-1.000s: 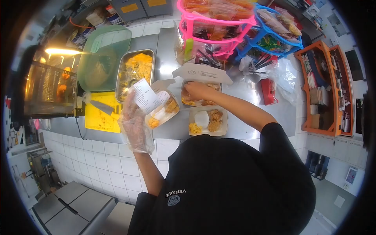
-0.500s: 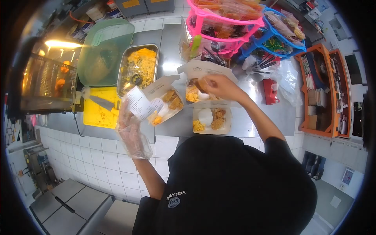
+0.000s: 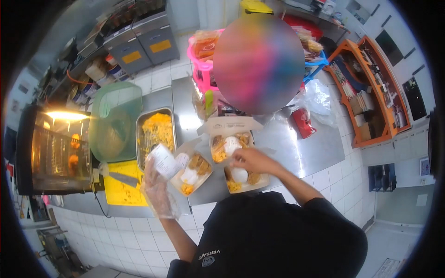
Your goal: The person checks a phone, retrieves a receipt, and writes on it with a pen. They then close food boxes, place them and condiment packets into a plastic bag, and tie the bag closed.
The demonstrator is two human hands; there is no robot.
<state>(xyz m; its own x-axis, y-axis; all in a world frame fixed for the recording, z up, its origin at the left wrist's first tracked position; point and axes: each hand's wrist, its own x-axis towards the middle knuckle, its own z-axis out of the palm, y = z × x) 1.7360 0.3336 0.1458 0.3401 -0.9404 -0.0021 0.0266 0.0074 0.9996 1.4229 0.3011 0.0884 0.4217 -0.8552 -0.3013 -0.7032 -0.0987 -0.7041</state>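
Note:
My left hand [image 3: 160, 190], in a clear plastic glove, is closed on a white printed receipt [image 3: 162, 161]. Beside it stands an open takeaway box [image 3: 202, 184] with rice, fried pieces and yellow food; a small white slip [image 3: 182, 161] lies over its edge. Behind is a second open box [image 3: 213, 154], also filled with rice, brown pieces and yellow food. My bare right hand [image 3: 252, 160] is above the near box [image 3: 252, 186], fingers pinched together near where the two boxes meet. What they pinch, if anything, is hidden.
A metal tray [image 3: 160, 129] of yellow food stands behind the yellow cutting board [image 3: 116, 187], where a knife [image 3: 123, 178] lies. A green plastic lid [image 3: 116, 123] and a lit warming cabinet [image 3: 60, 153] are at left. A pink basket [image 3: 199, 69] and a red packet [image 3: 303, 123] are behind.
My right hand has left the far box's upper part and come nearer, over the near box. My left hand still holds the receipt. The view has tilted up, and a blurred disc covers the baskets.

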